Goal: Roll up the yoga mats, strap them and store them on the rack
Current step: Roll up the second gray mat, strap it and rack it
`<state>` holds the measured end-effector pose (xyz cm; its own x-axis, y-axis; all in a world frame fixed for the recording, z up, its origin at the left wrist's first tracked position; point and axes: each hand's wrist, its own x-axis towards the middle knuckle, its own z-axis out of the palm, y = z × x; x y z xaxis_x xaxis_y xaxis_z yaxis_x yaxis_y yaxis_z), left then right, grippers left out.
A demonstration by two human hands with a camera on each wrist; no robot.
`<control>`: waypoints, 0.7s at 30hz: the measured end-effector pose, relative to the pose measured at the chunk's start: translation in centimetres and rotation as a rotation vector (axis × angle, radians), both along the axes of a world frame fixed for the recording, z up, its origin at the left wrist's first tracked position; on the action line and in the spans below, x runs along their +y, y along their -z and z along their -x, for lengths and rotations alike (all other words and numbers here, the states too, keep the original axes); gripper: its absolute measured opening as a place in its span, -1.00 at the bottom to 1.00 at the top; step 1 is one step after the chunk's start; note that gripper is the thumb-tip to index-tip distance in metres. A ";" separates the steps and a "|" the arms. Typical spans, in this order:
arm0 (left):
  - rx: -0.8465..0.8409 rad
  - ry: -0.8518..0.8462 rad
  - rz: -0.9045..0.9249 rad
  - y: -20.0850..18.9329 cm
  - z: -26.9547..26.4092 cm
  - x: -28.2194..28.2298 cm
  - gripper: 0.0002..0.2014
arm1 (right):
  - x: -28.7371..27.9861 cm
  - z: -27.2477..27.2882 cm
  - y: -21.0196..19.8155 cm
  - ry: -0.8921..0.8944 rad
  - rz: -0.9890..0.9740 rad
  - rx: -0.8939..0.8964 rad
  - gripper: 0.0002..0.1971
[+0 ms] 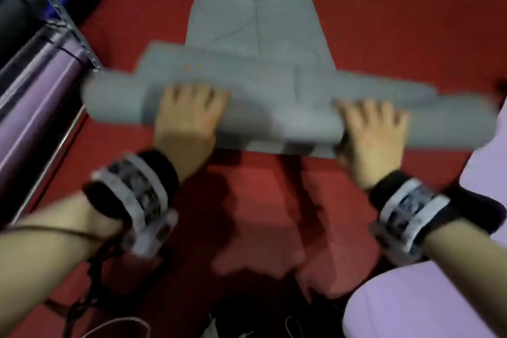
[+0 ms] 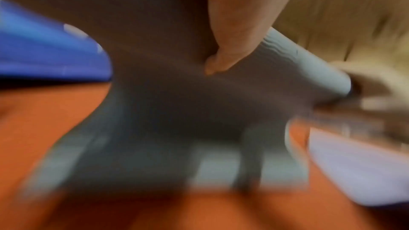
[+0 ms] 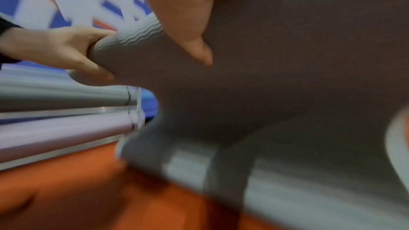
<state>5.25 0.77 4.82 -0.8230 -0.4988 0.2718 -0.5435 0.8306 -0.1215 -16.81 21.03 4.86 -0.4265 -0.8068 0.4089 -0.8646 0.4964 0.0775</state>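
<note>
We find the grey mat (image 1: pixel 255 25) on the red floor (image 1: pixel 397 22), its near end turned into a roll (image 1: pixel 274 115) that lies across the view, the far end flat toward the top edge. The left hand (image 1: pixel 189 118) and the right hand (image 1: pixel 373 129) both sit on the roll, thumbs tucked under and fingers (image 1: pixel 370 110) curled over the top, grasping it; the right wrist view confirms the left hand wrapped round the roll. All views are blurred, so finer contact cannot be judged. The roll stands wider than the flat part, and its layers step out at both ends, which suggests it is skewed. Our concern: continued rolling may telescope it further, leaving a loose, uneven bundle that a strap will not hold. The left end lies just beside the rack (image 1: pixel 79 44), where purple mats (image 1: pixel 35 107) are stored; it may catch the frame. The hands sit well apart, and the middle may slacken.
</note>
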 end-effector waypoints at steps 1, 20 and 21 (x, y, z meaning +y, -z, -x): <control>-0.048 0.067 -0.015 3.3 -0.8 1.0 -0.39 | 1.0 -1.0 3.0 -0.044 -0.104 -0.058 -0.16; -0.709 -0.065 -0.693 19.1 -6.0 7.2 -0.01 | 6.7 -6.8 18.2 -0.032 -0.765 -0.689 0.00; -0.704 -0.060 -0.673 19.1 -5.9 7.3 -0.04 | 6.5 -6.7 18.0 -0.027 -0.771 -0.703 -0.05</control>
<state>11.16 8.08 -14.24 -0.6560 -0.4160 -0.6297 -0.5719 0.8185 0.0550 -10.08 27.52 -13.10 -0.3472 -0.7564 -0.5543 -0.8475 0.5062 -0.1599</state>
